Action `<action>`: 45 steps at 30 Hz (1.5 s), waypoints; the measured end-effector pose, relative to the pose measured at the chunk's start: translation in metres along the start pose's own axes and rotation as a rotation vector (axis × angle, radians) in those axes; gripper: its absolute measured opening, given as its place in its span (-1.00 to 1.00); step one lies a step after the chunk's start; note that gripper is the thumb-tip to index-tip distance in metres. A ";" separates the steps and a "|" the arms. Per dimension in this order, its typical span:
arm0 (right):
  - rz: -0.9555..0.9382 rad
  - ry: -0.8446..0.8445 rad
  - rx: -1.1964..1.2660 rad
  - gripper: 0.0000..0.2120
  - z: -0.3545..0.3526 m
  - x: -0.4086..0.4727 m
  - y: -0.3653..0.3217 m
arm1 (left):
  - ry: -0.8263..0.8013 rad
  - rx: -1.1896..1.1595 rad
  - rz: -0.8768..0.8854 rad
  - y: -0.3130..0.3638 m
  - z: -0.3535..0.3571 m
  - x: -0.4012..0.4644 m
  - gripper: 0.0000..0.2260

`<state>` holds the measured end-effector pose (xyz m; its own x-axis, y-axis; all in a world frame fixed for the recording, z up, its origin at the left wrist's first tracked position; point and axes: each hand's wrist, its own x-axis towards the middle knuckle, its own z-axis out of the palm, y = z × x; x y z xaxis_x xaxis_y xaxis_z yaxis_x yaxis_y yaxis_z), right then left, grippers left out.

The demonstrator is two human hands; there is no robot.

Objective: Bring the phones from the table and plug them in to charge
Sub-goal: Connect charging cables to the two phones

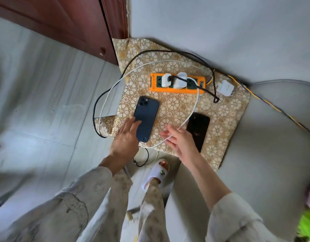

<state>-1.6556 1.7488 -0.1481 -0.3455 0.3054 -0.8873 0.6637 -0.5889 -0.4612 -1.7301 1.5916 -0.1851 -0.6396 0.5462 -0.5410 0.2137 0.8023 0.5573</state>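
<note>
A dark blue phone [147,116] lies face down on a floral-patterned cloth [224,119]. My left hand [125,138] rests on its lower left edge with straight fingers. A black phone [198,128] lies to the right, partly under my right hand [178,140], whose fingers are spread open with the white cable [108,92] lying across them. An orange power strip [177,83] sits behind the phones with two white chargers [180,81] plugged into it. A black cable [96,109] loops round the left side.
A loose white adapter [225,88] lies at the cloth's right. A yellow-blue cord [273,105] runs off to the right. A dark wooden door [67,21] stands at the upper left, a grey wall behind. My slippered foot [157,173] is on the tiled floor.
</note>
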 end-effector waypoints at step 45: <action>-0.573 -0.402 0.051 -0.86 -0.069 -0.335 -0.135 | -0.259 -0.399 0.256 0.215 -0.127 -0.252 -0.75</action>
<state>-1.5836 1.7780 0.2119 -0.8566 0.2838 -0.4309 0.2753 -0.4550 -0.8469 -1.6174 1.5960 0.1511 -0.3900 0.7945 -0.4656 0.0099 0.5092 0.8606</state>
